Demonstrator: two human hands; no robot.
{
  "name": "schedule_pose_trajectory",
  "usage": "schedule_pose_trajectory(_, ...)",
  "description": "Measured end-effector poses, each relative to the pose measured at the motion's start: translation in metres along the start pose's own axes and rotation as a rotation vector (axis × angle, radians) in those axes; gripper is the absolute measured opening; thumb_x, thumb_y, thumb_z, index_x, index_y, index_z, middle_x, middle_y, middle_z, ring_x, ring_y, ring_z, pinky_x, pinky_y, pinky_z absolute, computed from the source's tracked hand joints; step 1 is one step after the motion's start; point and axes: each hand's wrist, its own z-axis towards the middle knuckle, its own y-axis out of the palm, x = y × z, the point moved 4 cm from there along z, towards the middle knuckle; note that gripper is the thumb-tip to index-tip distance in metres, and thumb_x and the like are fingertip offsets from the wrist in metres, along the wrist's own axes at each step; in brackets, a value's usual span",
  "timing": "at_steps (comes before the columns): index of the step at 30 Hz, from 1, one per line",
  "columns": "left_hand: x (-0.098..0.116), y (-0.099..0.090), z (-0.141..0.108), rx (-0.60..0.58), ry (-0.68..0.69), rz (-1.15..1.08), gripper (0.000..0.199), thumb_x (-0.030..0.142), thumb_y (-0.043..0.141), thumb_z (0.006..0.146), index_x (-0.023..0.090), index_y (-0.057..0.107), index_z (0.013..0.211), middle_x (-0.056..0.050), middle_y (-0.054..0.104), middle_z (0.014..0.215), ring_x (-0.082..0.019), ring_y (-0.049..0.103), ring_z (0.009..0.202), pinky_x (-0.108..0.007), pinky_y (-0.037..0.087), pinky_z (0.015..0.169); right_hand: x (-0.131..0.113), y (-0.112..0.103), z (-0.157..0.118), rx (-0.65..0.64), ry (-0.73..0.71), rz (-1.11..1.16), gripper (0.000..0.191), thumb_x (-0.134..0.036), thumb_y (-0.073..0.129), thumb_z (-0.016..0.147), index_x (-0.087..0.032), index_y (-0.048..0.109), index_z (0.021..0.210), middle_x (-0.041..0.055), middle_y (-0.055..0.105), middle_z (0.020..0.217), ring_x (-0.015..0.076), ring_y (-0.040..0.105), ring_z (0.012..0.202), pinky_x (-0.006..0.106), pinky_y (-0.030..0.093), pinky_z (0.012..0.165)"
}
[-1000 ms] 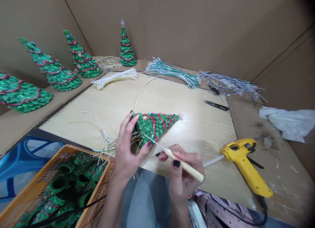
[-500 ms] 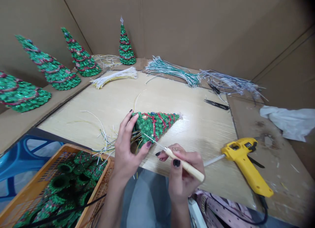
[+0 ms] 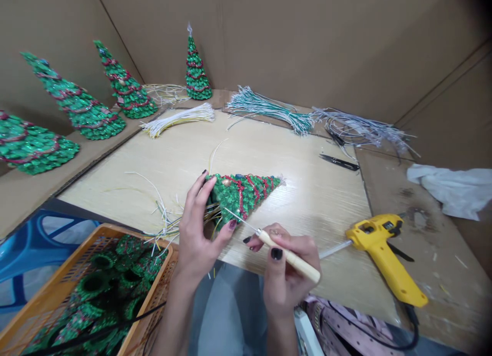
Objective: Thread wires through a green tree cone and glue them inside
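A tree is held on its side on the table by the left hand, its base gripped between thumb and fingers, its clear tip pointed to the right. An awl is clasped by its wooden handle in the right hand; its point is brought over the tree near the base, though whether contact is made cannot be told. Loose wires are spread beside the left hand. A glue gun is laid to the right, and snips are placed farther back. Hollow green cones are heaped in an orange crate at lower left.
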Motion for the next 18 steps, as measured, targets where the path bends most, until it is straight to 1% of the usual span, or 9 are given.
schedule_pose_trajectory(3,0.0002,-0.0001,0.0002,0.001,-0.004,0.000,0.071,0.046,0.065,0.088,0.033,0.037,0.152,-0.008,0.039,0.158,-0.032,0.035,0.147,-0.055,0.035,0.118,0.0002,-0.0006,-0.0001,-0.004,0.003,0.017,0.013,-0.018,0.057,0.095,-0.022,0.062,0.107,0.0011,0.067,0.075,0.0193,0.069,0.074,0.032,0.051,0.058)
schedule_pose_trajectory(9,0.0003,0.0003,-0.0003,-0.010,-0.021,-0.013,0.071,0.047,0.066,0.088,0.035,0.036,0.152,-0.007,0.038,0.159,-0.032,0.034,0.147,-0.055,0.036,0.118,0.0011,-0.0008,-0.0007,-0.002,0.009,0.012,0.013,-0.020,0.057,0.095,-0.023,0.063,0.107,0.0009,0.067,0.076,0.0195,0.069,0.074,0.033,0.051,0.059)
schedule_pose_trajectory(18,-0.0006,0.0003,-0.0004,0.009,0.013,-0.015,0.074,0.046,0.069,0.086,0.030,0.038,0.152,-0.012,0.039,0.158,-0.034,0.036,0.146,-0.055,0.037,0.116,-0.0016,0.0007,0.0028,0.048,-0.011,0.006,0.009,-0.020,0.058,0.095,-0.020,0.064,0.103,-0.0003,0.064,0.070,0.0189,0.068,0.068,0.031,0.051,0.054)
